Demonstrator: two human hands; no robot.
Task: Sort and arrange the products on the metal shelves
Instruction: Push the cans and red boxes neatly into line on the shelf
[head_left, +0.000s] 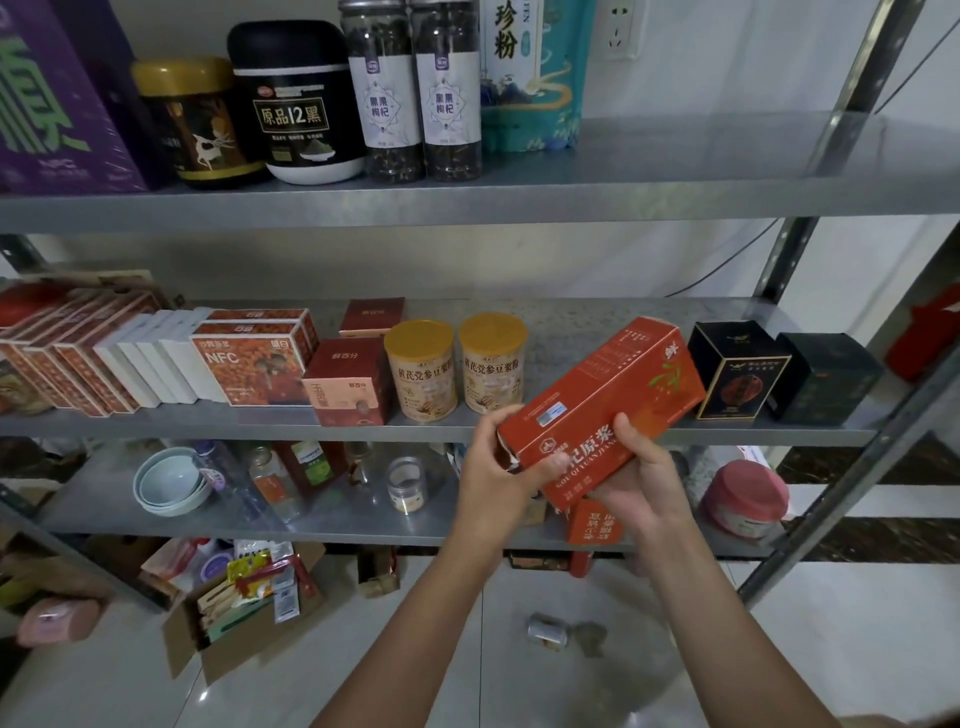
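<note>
I hold a long orange-red carton (597, 405) in both hands, tilted, in front of the middle metal shelf (571, 332). My left hand (493, 457) grips its near end at the flap. My right hand (639, 478) curls round its underside, thumb on the front face. The carton's far end hangs over the gap between two yellow-lidded cans (491, 364) and a black box (737, 369). Left on the same shelf stand a dark red box (348, 382), an orange NFC box (247, 371) and rows of thin boxes (104, 358).
The top shelf (675, 171) carries a purple box (57, 98), jars (296, 104) and a teal bag (530, 78). The lower shelf holds bowls (169, 480), bottles, a glass jar (408, 483) and a pink tub (745, 496). An open cardboard box (239, 608) and a can (548, 629) lie on the floor.
</note>
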